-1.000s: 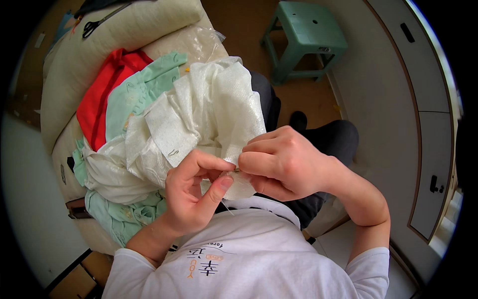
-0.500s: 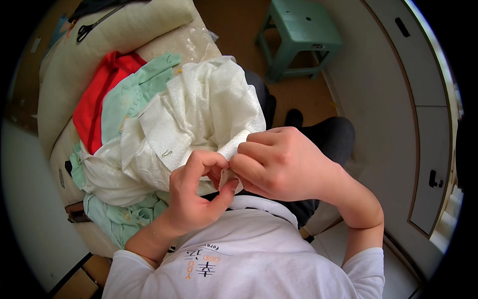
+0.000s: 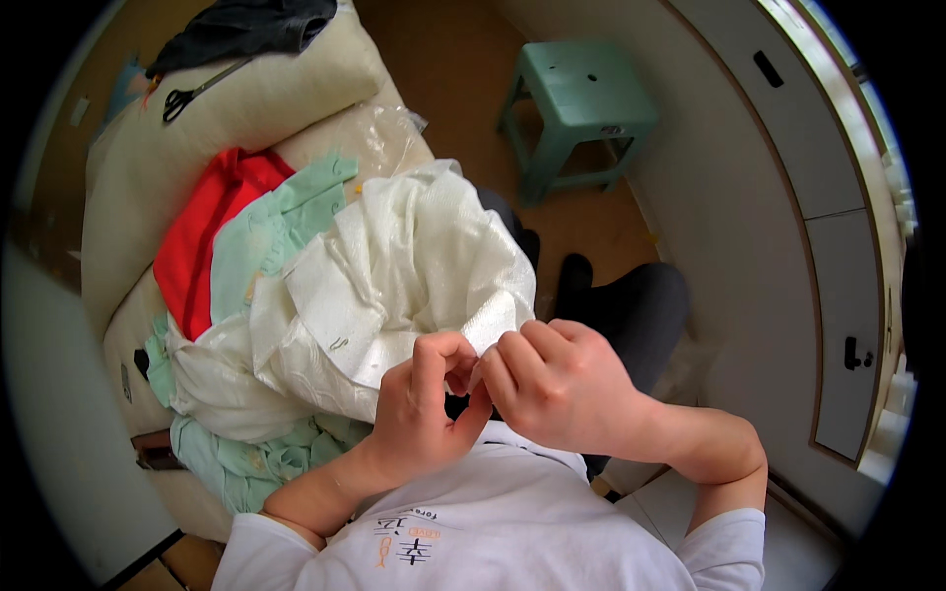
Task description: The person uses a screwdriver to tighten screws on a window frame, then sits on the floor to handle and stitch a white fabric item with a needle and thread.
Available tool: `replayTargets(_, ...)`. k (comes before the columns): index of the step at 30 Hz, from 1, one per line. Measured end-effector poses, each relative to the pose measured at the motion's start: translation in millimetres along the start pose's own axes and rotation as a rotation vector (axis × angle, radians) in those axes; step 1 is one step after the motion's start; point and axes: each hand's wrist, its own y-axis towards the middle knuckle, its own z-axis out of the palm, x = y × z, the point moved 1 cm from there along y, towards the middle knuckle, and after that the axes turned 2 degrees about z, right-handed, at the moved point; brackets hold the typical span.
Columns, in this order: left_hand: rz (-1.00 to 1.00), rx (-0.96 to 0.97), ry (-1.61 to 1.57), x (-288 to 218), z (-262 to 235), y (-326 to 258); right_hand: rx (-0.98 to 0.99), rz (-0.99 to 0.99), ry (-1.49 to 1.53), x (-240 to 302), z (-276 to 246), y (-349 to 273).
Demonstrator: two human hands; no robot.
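Note:
A large white cloth with a faint sheen lies bunched across my lap and the couch. Its stiff folded band carries a small S-shaped metal hook. Close to my body, my left hand is closed in a pinch, thumb and forefinger meeting on the cloth's edge. Touching it, my right hand is curled with the knuckles up, gripping the same edge. The pinched bit is mostly hidden behind the fingers, so I cannot tell whether anything small is held with it.
Red cloth and mint-green cloth lie left of the white one. Black-handled scissors and a dark garment rest on the cream couch roll. A green plastic stool stands ahead, and a pale cabinet lines the right.
The whole view has shifted, so the couch and stool appear lower. Both hands stay at the cloth's edge, drawn closer together, and less of the pinched cloth shows between them.

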Motion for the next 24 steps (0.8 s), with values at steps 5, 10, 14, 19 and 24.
replayTargets(5,-0.097,0.081,-0.046,6.8,4.6,6.4,0.027,0.019,0.024,-4.8,4.3,-4.3)
replayTargets(10,-0.039,-0.099,-0.084,29.5,32.0,-1.4,0.02,0.256,0.348,-15.6,32.4,-16.5)
replayTargets(14,-0.203,-0.004,-0.202,24.0,45.7,-12.8,0.015,0.441,0.478,-5.6,55.8,-38.1)
replayTargets(19,-0.152,0.085,-0.05,28.4,44.9,-26.2,-0.11,0.529,0.573,5.7,77.4,-50.2)
replayTargets(24,-0.209,0.157,-0.037,12.0,45.9,-28.8,-0.113,0.495,0.648,12.3,77.2,-62.6)
